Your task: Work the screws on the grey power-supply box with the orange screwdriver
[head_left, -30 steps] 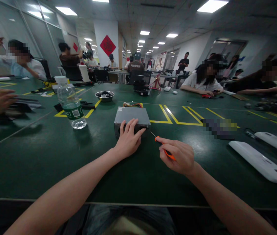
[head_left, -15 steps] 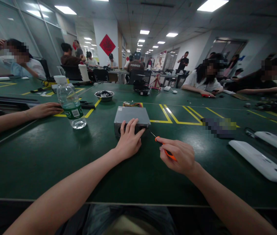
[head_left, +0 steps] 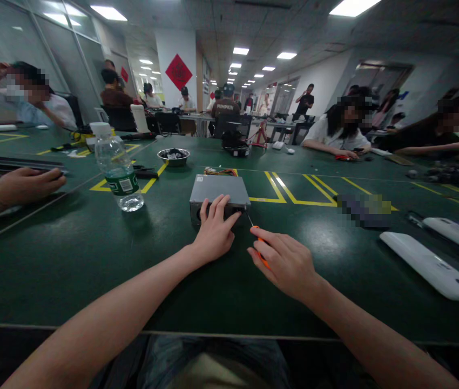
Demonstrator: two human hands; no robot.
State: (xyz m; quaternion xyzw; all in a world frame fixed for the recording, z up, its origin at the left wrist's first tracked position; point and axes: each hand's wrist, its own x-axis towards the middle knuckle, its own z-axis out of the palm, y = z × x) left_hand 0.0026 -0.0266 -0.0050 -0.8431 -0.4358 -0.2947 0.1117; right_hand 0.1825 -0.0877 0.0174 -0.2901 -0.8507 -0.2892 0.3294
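A grey metal box (head_left: 218,189) with coloured wires at its far end lies on the green table (head_left: 67,259) in front of me. My left hand (head_left: 214,232) rests flat against the box's near face and top edge. My right hand (head_left: 284,262) grips an orange-handled screwdriver (head_left: 258,248), whose thin metal tip points at the box's near right corner.
A water bottle (head_left: 116,168) stands left of the box, with a metal bowl (head_left: 173,156) behind it. Another person's hand (head_left: 22,185) lies on the table at far left. White plastic parts (head_left: 432,265) sit at the right. Several people work at the table's far side.
My right hand has shifted left, bringing the screwdriver tip up to the box's corner. The other person's hand at the left has drawn back from the bottle.
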